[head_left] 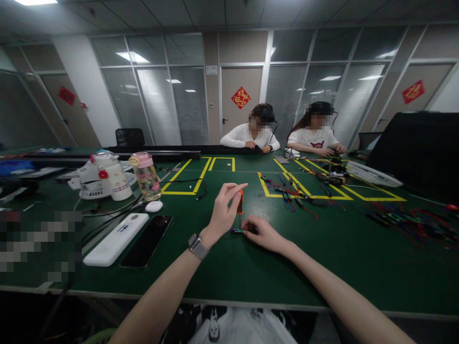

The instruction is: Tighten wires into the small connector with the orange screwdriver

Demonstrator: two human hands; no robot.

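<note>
My left hand (225, 210), with a watch (197, 245) on its wrist, is closed around the upright orange and black handle of a screwdriver (241, 206). One finger stretches over the handle's top. Below it, the thin shaft points down to a small green circuit board (235, 231) lying on the table. Whether the tip sits in a screw is too small to make out. With its fingertips, my right hand (263, 233) pinches the right end of that board. The curled fingers hide part of it.
Tangled wired boards (287, 188) lie right of centre on the green table (215, 282), with another wire pile (409, 220) at far right. To the left are a phone (147, 241), a white power bank (116, 240) and bottles (146, 176). Two people (251, 134) sit opposite.
</note>
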